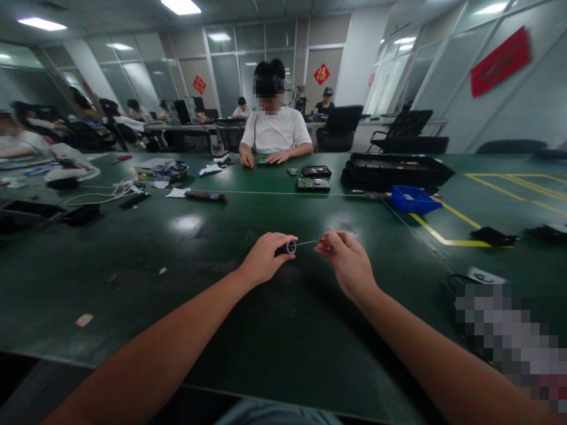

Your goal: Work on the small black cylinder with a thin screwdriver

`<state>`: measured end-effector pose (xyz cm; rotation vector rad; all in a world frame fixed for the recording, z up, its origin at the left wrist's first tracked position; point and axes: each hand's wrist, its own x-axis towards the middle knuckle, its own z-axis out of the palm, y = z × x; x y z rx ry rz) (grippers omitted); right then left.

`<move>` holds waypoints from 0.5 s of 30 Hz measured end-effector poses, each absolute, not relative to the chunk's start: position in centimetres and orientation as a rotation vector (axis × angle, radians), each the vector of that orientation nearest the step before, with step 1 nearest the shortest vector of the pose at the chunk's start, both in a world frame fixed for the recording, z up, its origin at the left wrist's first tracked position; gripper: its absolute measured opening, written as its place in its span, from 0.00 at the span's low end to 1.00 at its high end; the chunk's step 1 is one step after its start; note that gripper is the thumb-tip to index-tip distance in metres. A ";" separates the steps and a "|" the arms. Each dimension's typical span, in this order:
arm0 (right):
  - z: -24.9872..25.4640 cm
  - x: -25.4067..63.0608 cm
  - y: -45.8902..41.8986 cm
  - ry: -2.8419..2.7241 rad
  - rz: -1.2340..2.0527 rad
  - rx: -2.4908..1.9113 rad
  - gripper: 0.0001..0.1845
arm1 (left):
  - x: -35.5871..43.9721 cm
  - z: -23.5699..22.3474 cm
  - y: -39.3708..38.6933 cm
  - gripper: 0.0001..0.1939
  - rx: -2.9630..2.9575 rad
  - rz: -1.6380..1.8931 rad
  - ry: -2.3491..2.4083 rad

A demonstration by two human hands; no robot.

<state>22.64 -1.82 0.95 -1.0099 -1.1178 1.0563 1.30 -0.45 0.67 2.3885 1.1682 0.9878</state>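
Black, silver-rimmed round cylinder [290,248] sits pinched in my left hand [264,257], my right hand [349,260] pinching a thin grey rod [307,242], over glossy green table [248,342].

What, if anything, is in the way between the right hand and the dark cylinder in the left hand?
Nothing visible blocks the gap: only the thin rod in the right hand spans it, toward the round end of the dark cylinder in the left hand.

A red diamond-shaped sign [322,74] in the background reads "福" in yellowish strokes.
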 end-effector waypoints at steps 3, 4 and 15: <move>0.9 23.1 -1.1 -1.020 1.164 -0.996 0.13 | 1.5 1.1 -0.6 0.19 2.498 0.952 1.161; 0.9 23.3 -1.0 -1.011 1.161 -1.021 0.13 | 1.6 1.2 -0.6 0.18 2.513 0.929 1.177; 0.6 23.3 -1.3 -1.171 0.925 -1.068 0.14 | 1.2 0.0 0.2 0.20 2.415 0.885 1.232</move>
